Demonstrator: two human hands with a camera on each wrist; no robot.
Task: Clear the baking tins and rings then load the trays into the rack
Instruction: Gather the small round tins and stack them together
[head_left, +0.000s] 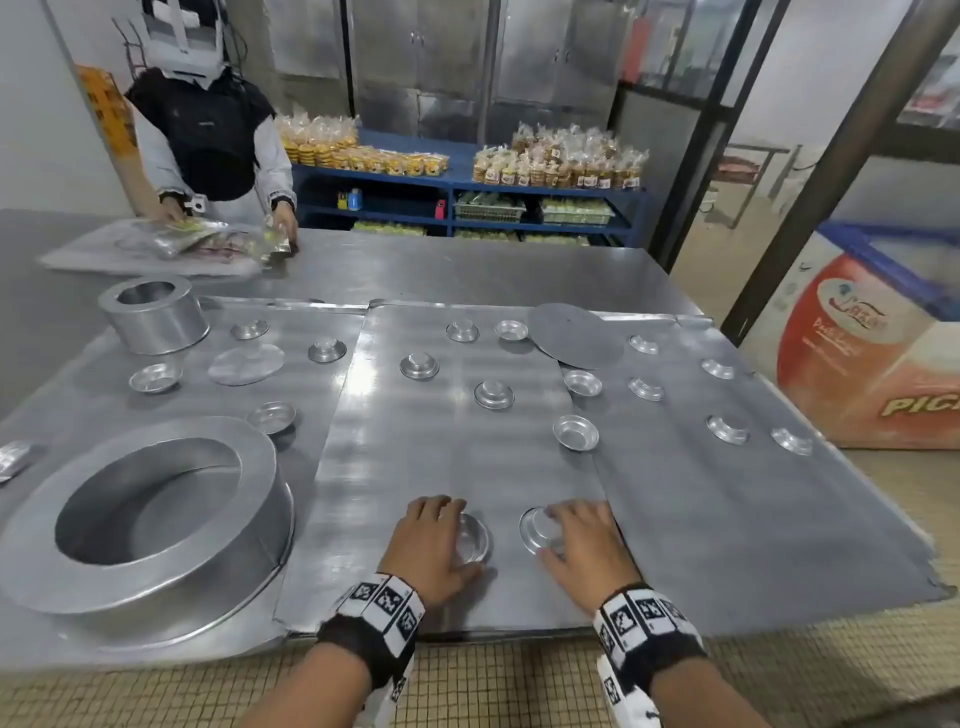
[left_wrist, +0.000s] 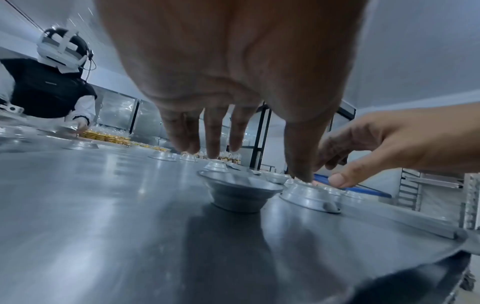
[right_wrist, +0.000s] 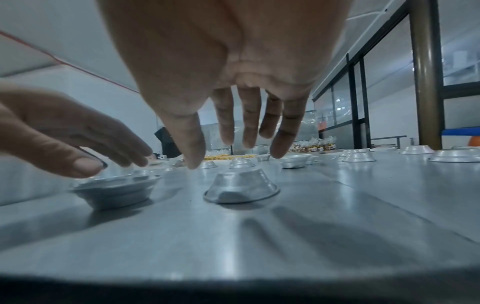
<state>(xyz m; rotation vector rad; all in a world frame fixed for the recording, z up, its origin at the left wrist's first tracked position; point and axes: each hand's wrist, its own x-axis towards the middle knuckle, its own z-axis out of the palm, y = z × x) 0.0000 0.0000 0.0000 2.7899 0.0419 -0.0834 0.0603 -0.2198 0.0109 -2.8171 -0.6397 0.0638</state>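
Three flat metal trays lie side by side on the steel table; the middle tray is in front of me. My left hand hovers with spread fingers over an upright small tin near the tray's front edge. My right hand is spread the same way over an upturned small tin beside it. Neither hand grips anything. Several more small tins dot all three trays. A large ring and a smaller ring stand on the left tray.
Two flat round discs lie on the trays. Another person handles packets at the table's far left. Blue shelves of bagged goods stand behind, and a chest freezer on the right.
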